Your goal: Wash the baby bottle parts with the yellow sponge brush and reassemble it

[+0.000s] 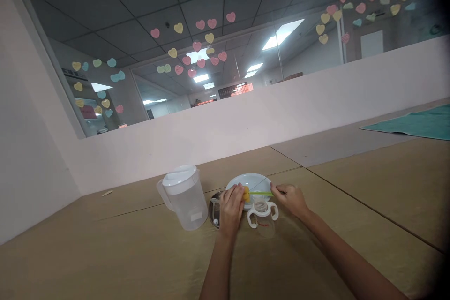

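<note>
My left hand (232,204) is closed around a small yellow sponge-like piece (246,193), partly hidden by the fingers. From that piece a thin green stick (260,193) runs right into my right hand (290,199), whose fingers pinch its far end. Both hands are over the near part of a white bowl (250,179). Just below the stick stands a clear baby bottle (266,227) with two white handles, its mouth uncovered. Beside my left wrist, a metal dish (212,213) holds a clear tube-like part with a white end (215,221); my hand covers some of it.
A translucent lidded pitcher (190,204) stands left of the metal dish. The wooden table (140,253) has seams between its panels. A teal cloth (418,122) lies at the far right. Behind the table are a low white wall (225,131) and a window with heart stickers.
</note>
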Demonstrator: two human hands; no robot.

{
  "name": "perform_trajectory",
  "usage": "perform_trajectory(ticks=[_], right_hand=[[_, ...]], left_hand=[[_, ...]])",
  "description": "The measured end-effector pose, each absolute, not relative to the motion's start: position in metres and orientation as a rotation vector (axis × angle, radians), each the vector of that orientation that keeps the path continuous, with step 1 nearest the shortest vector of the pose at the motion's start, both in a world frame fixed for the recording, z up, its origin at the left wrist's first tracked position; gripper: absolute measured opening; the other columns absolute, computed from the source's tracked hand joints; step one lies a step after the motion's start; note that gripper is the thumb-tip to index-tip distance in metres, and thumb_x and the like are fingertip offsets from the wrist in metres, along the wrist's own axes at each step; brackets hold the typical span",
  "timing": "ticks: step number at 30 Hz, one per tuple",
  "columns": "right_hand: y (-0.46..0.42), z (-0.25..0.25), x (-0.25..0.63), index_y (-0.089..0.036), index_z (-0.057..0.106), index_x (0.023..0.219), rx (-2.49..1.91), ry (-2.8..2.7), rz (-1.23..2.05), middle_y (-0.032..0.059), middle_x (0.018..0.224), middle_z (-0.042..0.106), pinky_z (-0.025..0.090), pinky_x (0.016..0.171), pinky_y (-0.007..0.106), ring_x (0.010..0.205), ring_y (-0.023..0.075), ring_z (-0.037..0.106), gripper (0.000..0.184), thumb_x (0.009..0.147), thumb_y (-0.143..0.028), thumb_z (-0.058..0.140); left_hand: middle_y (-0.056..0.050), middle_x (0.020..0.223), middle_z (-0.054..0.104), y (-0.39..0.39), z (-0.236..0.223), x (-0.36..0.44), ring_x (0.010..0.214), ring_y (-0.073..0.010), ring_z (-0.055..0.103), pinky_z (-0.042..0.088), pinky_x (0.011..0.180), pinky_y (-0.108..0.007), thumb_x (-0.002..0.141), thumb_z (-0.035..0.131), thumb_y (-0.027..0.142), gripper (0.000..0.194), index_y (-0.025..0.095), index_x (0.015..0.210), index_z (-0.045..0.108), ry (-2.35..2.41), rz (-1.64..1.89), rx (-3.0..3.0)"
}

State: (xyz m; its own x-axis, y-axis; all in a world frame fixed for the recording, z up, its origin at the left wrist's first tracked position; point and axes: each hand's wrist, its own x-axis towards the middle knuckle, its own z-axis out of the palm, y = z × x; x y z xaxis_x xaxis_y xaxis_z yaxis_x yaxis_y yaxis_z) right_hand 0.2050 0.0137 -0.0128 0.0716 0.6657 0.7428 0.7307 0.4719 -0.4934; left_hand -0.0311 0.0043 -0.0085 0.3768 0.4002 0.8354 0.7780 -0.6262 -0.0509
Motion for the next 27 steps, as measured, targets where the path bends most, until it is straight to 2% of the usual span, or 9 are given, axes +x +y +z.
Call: perform_trajectory(ticks=[3,6,8,10,13,20,24,27], right_hand=[[0.011,-0.013,0.203,-0.015,0.042,0.038,-1.161,-1.597,-0.133,0.0011,0.042,0.043,0.023,0.051,0.024,0.044,0.0077,0.032,0.06,0.088,-0.048,0.032],[0.011,-0.013,0.203,-0.015,0.042,0.039,-1.125,-1.549,-0.168,0.0004,0.042,0.041,0.023,0.052,0.023,0.044,0.0073,0.032,0.059,0.088,-0.046,0.034],[0.011,-0.013,0.204,-0.015,0.044,0.039,-1.147,-1.491,-0.175,0.0002,0.042,0.041,0.023,0.052,0.023,0.044,0.0073,0.032,0.059,0.088,-0.046,0.034],[0.012,-0.012,0.207,-0.014,0.047,0.04,-1.197,-1.419,-0.165,0.0003,0.043,0.04,0.023,0.051,0.023,0.044,0.0075,0.033,0.059,0.088,-0.047,0.033],[0.013,-0.012,0.21,-0.013,0.051,0.043,-1.268,-1.349,-0.113,0.0006,0.044,0.042,0.022,0.05,0.023,0.045,0.0081,0.037,0.06,0.087,-0.049,0.033],[0.015,-0.011,0.211,-0.012,0.061,0.05,-1.337,-1.388,-0.001,0.0032,0.049,0.052,0.024,0.05,0.023,0.049,0.0107,0.045,0.063,0.087,-0.054,0.03],[0.013,-0.009,0.211,-0.014,0.063,0.052,-1.381,-1.405,0.041,0.0052,0.053,0.06,0.025,0.05,0.023,0.05,0.0122,0.048,0.064,0.086,-0.055,0.028],[0.013,-0.008,0.212,-0.015,0.064,0.055,-1.407,-1.429,0.056,0.007,0.058,0.064,0.026,0.051,0.024,0.052,0.014,0.05,0.063,0.087,-0.054,0.027]], left_hand=[[-0.008,0.123,0.057,0.003,-0.008,-0.031,0.112,-0.0204,0.054,0.044,0.096,-0.035,0.084,0.056,0.027,0.049,0.024,0.13,0.04,-1.049,-1.275,-2.161],[-0.011,0.118,0.057,0.003,-0.006,-0.03,0.103,-0.0198,0.057,0.047,0.089,-0.034,0.082,0.057,0.037,0.056,0.019,0.13,0.034,-1.177,-1.609,-2.033],[-0.011,0.109,0.056,0.005,-0.004,-0.032,0.096,-0.0194,0.057,0.047,0.084,-0.033,0.082,0.056,0.043,0.052,0.016,0.123,0.039,-1.322,-1.805,-1.846],[-0.008,0.099,0.054,0.007,-0.001,-0.037,0.091,-0.0194,0.055,0.046,0.081,-0.033,0.081,0.055,0.047,0.044,0.016,0.111,0.046,-1.482,-1.832,-1.677],[-0.005,0.091,0.053,0.011,0.001,-0.048,0.088,-0.0206,0.054,0.044,0.079,-0.033,0.078,0.056,0.049,0.04,0.018,0.102,0.05,-1.614,-1.724,-1.625],[-0.009,0.101,0.06,0.015,-0.011,-0.062,0.096,-0.0243,0.057,0.041,0.082,-0.035,0.085,0.05,0.04,0.04,0.017,0.117,0.046,-1.908,-1.055,-1.712],[-0.009,0.099,0.063,0.017,-0.013,-0.063,0.092,-0.0224,0.061,0.042,0.077,-0.032,0.087,0.047,0.036,0.035,0.016,0.116,0.045,-1.976,-0.981,-1.808],[-0.008,0.093,0.066,0.018,-0.014,-0.064,0.085,-0.0208,0.064,0.042,0.071,-0.028,0.087,0.048,0.033,0.043,0.015,0.125,0.038,-2.016,-0.956,-1.848]])
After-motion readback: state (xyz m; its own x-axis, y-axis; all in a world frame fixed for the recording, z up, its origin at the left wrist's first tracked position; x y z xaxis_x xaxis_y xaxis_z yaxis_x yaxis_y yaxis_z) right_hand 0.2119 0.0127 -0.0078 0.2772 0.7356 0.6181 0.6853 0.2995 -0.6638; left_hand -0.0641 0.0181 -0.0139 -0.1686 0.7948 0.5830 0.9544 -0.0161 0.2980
